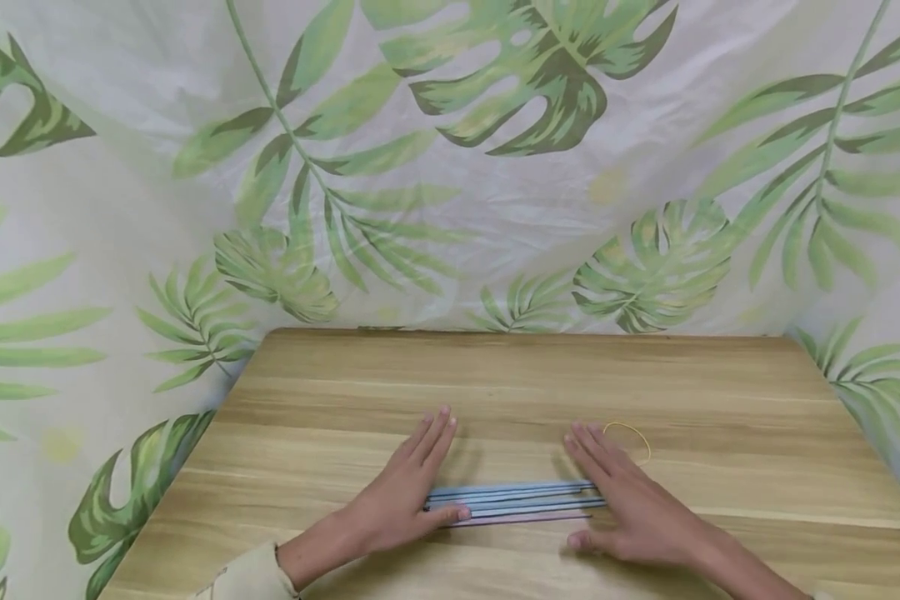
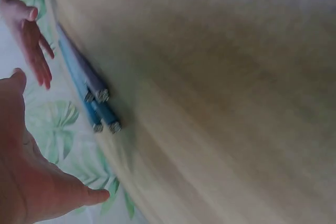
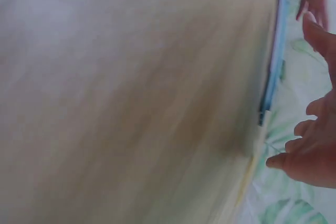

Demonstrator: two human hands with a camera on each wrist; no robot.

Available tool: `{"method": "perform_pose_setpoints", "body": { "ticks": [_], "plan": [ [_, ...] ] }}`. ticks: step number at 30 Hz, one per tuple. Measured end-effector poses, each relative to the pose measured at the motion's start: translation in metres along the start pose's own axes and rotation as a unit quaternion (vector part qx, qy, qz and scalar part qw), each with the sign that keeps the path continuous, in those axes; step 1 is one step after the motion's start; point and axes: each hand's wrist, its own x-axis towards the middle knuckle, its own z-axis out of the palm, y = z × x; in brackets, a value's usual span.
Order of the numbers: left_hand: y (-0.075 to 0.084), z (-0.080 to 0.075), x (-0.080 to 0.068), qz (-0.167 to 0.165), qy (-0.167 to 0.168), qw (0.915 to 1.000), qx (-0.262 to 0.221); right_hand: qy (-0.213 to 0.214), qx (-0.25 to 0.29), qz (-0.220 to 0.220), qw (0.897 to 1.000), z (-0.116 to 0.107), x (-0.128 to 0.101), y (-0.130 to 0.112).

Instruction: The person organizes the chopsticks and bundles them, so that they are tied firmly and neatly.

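Observation:
Several thin, straight blue sticks and a pinkish-purple one (image 1: 521,501) lie side by side on the table, running left to right. Over their left ends is my left hand (image 1: 393,502), fingers straight and thumb spread. My right hand (image 1: 633,510) is at the right ends, its fingers extended and thumb apart. Neither hand grips anything. In the left wrist view, the stick ends (image 2: 102,95) look rough and pale, apart from the left hand (image 2: 37,177). Whether the palms touch the sticks is hard to tell. The right wrist view shows the sticks (image 3: 274,61) beside my right hand (image 3: 315,145).
A thin yellow loop, like a rubber band (image 1: 640,433), lies just beyond the right hand's fingers and is partly hidden by them. The wooden table (image 1: 495,375) ends at a leaf-patterned cloth (image 1: 510,208) hanging behind it and at both sides.

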Motion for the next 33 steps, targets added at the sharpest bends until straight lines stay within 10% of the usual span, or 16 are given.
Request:
{"method": "perform_pose_setpoints", "body": {
  "ticks": [13,33],
  "plan": [
    [0.005,0.006,-0.006,-0.014,-0.058,0.9954,-0.074,-0.037,0.005,-0.026,0.999,0.004,0.003,0.000],
    [0.004,0.012,-0.003,0.035,-0.034,0.9981,-0.037,-0.019,0.041,-0.063,0.997,0.010,0.019,0.006]
  ]
}}
